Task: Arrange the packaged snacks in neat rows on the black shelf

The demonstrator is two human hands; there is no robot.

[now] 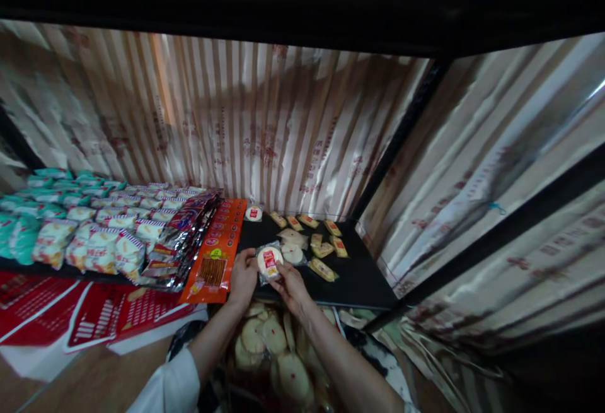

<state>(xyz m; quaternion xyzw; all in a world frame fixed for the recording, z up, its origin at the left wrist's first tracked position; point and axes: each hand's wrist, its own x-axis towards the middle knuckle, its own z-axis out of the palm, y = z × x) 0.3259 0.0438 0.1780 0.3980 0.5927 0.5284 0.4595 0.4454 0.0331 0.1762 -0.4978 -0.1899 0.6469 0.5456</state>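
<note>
Between my two hands is a round, pale packaged snack [269,261] in a clear wrapper with a red label. My left hand [244,275] pinches its left edge, and my right hand [290,287] grips it at the lower right. Just behind it on the black shelf [359,280] lie a few similar round packets [293,253], partly overlapping. Another round packet [254,213] rests alone at the back, near the curtain. Several small yellow packets [323,268] are scattered to the right. Below my forearms sits a clear bag of round pale snacks [274,335].
An orange snack bag [215,261] lies left of my hands, beside stacked dark shiny packets [182,236]. Farther left are rows of white bags [104,248] and green bags [23,236]. Red boxes [113,315] stand below. A black frame post [397,142] and striped curtain [265,129] enclose the shelf.
</note>
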